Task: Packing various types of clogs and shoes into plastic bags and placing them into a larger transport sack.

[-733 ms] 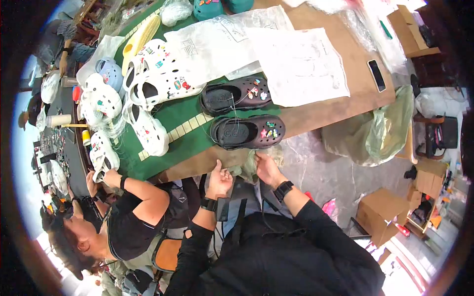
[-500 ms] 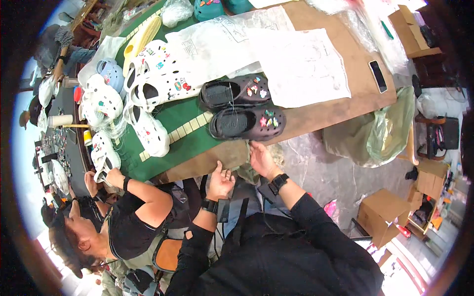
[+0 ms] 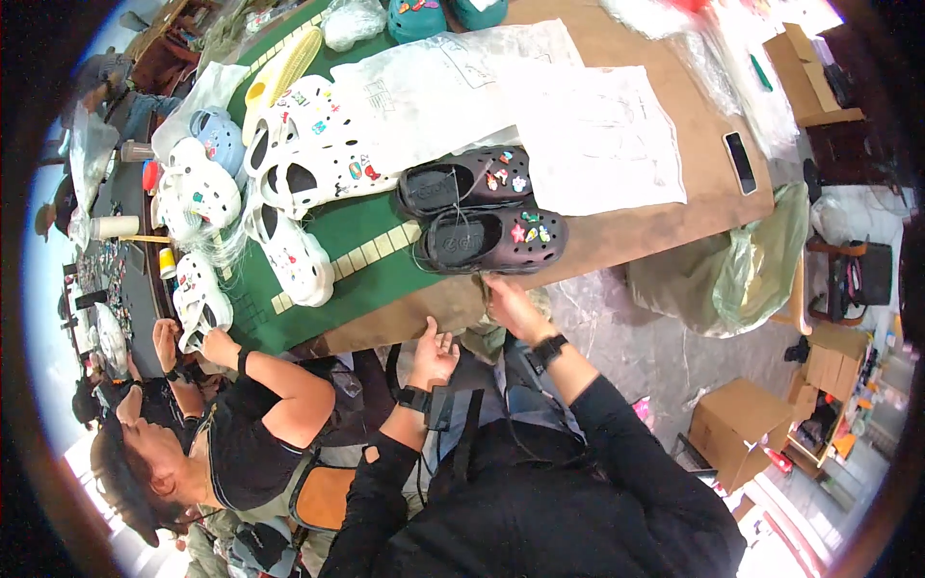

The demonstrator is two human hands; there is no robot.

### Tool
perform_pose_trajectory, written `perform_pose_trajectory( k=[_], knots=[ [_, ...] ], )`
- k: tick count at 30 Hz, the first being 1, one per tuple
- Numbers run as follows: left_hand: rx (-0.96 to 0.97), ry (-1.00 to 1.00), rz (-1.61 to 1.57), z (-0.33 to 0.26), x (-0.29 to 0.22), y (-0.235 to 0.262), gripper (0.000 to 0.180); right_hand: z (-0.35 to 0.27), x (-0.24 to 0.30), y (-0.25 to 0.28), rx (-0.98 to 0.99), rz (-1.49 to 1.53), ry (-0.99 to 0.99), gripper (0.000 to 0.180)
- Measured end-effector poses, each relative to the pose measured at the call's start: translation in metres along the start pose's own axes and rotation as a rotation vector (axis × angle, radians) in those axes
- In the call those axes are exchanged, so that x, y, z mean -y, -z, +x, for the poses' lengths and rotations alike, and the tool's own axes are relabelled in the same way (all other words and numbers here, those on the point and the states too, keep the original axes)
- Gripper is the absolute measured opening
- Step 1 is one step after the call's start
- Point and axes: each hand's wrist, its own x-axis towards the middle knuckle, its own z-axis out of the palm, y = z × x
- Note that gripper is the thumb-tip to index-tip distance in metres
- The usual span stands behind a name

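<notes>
Two dark clogs [image 3: 491, 241] with small coloured charms lay side by side on the near part of the table [image 3: 674, 207], one behind the other, the nearer one close to the table's edge. The right hand [image 3: 509, 303] reached up to that edge just under the nearer clog; its fingers were curled around a crumpled piece of greenish stuff [image 3: 491, 332] hanging below the table, though how firmly could not be told. The left hand [image 3: 436, 352] was held lower and apart from the table, palm up, fingers loosely spread and holding nothing. Both wrists wore dark bands.

Behind the dark pair, large white sheets [image 3: 597, 135] covered much of the brown tabletop, and a phone [image 3: 740, 162] lay flat to the right of them. To the left, a green mat [image 3: 356, 241] with a pale checked strip carried at least five white clogs [image 3: 289, 255], also with charms, plus one light blue clog [image 3: 217, 135] and a yellow one [image 3: 279, 72]. Two teal clogs [image 3: 414, 14] sat at the far edge.

A second person in a black top sat at the left end, both of their hands [image 3: 193, 337] on a white clog there. A green plastic bag [image 3: 742, 270] hung off the table's right corner. The floor was grey concrete, with cardboard boxes [image 3: 742, 429] standing to the right, and more cluttered worktops at far left.
</notes>
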Motion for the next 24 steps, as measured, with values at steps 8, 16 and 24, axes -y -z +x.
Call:
perform_pose_trajectory(
  k=[8,16,24],
  knots=[
    [-0.028,-0.173,0.091,0.022,0.013,0.013,0.046,-0.044,-0.008,0.062,-0.077,-0.572,-0.152,0.043],
    [0.116,-0.54,1.01,0.059,0.019,0.082,0.049,-0.005,-0.031,0.083,-0.221,-1.741,-0.42,0.112],
    [-0.195,-0.331,1.171,0.185,0.075,0.143,0.111,-0.011,-0.052,0.09,0.394,-1.473,-0.665,0.059]
  ],
)
